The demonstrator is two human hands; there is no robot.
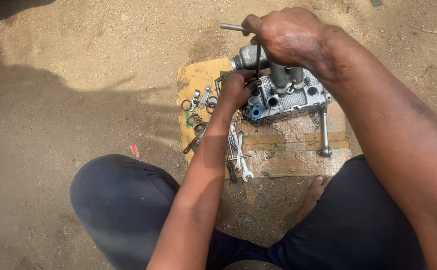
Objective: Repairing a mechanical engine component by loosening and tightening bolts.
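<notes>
I sit on the sandy ground with my right hand [288, 35] closed tight around the crossbar of a slim dark steel T-handle wrench [258, 60]. Its shank drops straight down from my fist into the grey cast-aluminium engine part [291, 97] lying just below. My left hand [236, 90] is curled shut lower down, fingers wrapped about the foot of the shank where it meets the casting, steadying it there. I judge I am in the middle of turning a fastener on the near-left corner of the casting. The next move, as I read it, calls for keeping the shank upright and seated while my right hand swings the bar.

The casting rests on a flat sheet of brown cardboard [298, 150], which lies on the ground under both hands. I count one casting, one T-handle wrench and one long silver ratchet bar [324, 132] lying to the right of my left hand. Below my left wrist lies a cluster of bright open-ended spanners [239, 157], perhaps four or five; they overlap, so I cannot count them exactly. Left of my left hand sit a few small metal brackets and rings [198, 101], at least two rings. A small red scrap [135, 149] lies farther left on the sand.
</notes>
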